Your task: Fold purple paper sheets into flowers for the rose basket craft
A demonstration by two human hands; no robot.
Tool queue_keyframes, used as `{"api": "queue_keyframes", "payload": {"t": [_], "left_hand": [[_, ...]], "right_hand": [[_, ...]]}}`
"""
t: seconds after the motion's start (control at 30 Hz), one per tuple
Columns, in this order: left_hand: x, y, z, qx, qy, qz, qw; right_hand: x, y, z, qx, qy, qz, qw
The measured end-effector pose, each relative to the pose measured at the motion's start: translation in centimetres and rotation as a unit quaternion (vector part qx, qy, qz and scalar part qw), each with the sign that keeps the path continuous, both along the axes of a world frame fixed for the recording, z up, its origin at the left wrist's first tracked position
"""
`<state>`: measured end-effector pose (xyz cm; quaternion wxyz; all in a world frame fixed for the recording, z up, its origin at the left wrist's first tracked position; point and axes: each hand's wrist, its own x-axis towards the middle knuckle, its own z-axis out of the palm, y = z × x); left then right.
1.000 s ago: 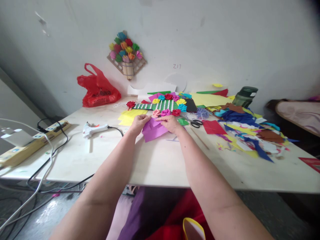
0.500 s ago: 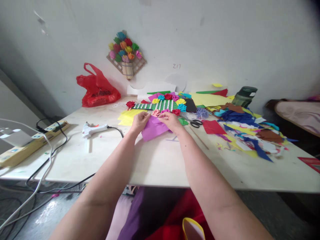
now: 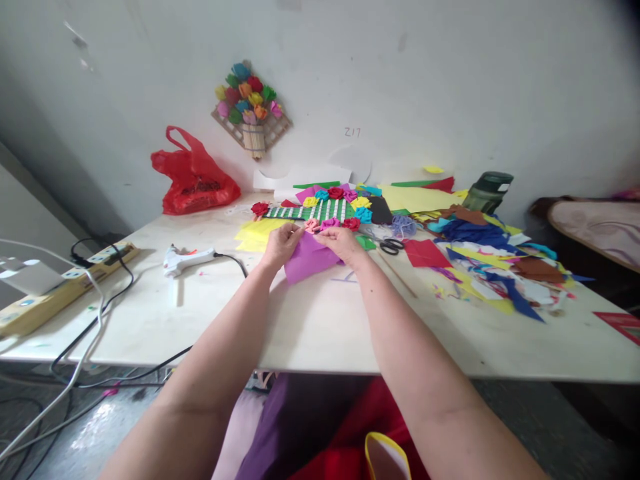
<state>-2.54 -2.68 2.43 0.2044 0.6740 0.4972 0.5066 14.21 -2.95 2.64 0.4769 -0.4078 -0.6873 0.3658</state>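
My left hand (image 3: 282,243) and my right hand (image 3: 341,243) both pinch the far edge of a purple paper sheet (image 3: 307,259) lying on the white table (image 3: 320,320). Their fingers are closed on the sheet, close together. Just beyond them lies a green and white striped craft piece (image 3: 320,211) ringed with small paper roses in red, pink, yellow and blue. Yellow paper (image 3: 255,233) lies under my left hand's far side.
A white glue gun (image 3: 186,258) with a black cord lies to the left, a power strip (image 3: 60,283) with cables at the far left. Black scissors (image 3: 393,246) and a heap of coloured paper scraps (image 3: 490,260) lie right. A red plastic bag (image 3: 193,177) and a green bottle (image 3: 487,191) stand by the wall.
Both hands shifted slightly away from me with the purple sheet, bringing its far edge up to the paper roses. Little else moved.
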Motion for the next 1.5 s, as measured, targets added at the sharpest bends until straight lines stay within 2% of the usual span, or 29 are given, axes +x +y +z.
{"api": "queue_keyframes", "payload": {"t": [0.2,0.43,0.53,0.67,0.87,1.1,1.27,1.33,1.4,1.5], "left_hand": [[0.5,-1.0,0.4,-0.009,0.011,-0.051,0.999],[0.3,-0.9,0.4,-0.017,0.032,-0.076,0.996],[0.2,-0.5,0.2,-0.019,0.032,-0.057,0.998],[0.3,-0.4,0.2,-0.025,-0.001,-0.014,1.000],[0.4,-0.7,0.5,-0.041,-0.022,-0.027,0.999],[0.1,-0.3,0.4,-0.022,-0.037,0.023,0.999],[0.1,-0.8,0.5,-0.050,-0.051,-0.029,0.997],[0.1,-0.8,0.6,-0.046,-0.040,-0.032,0.998],[0.0,-0.7,0.5,-0.034,-0.044,-0.017,0.998],[0.0,-0.3,0.4,-0.012,-0.096,0.027,0.995]], "right_hand": [[0.0,0.3,-0.5,0.050,-0.082,0.012,0.995],[-0.2,0.1,-0.4,0.054,-0.088,0.022,0.994],[-0.2,-0.2,0.0,0.034,-0.083,0.027,0.996],[0.1,-0.4,0.2,0.006,-0.071,0.001,0.997],[0.3,-0.1,0.0,0.007,-0.056,-0.015,0.998],[0.4,0.1,0.0,-0.009,-0.002,-0.026,1.000],[0.6,0.0,0.2,-0.005,-0.001,-0.011,1.000],[0.5,-0.2,0.4,-0.009,0.001,0.002,1.000],[0.4,-0.4,0.5,-0.020,0.029,0.014,0.999],[0.1,-0.4,0.4,-0.073,0.131,0.030,0.988]]}}
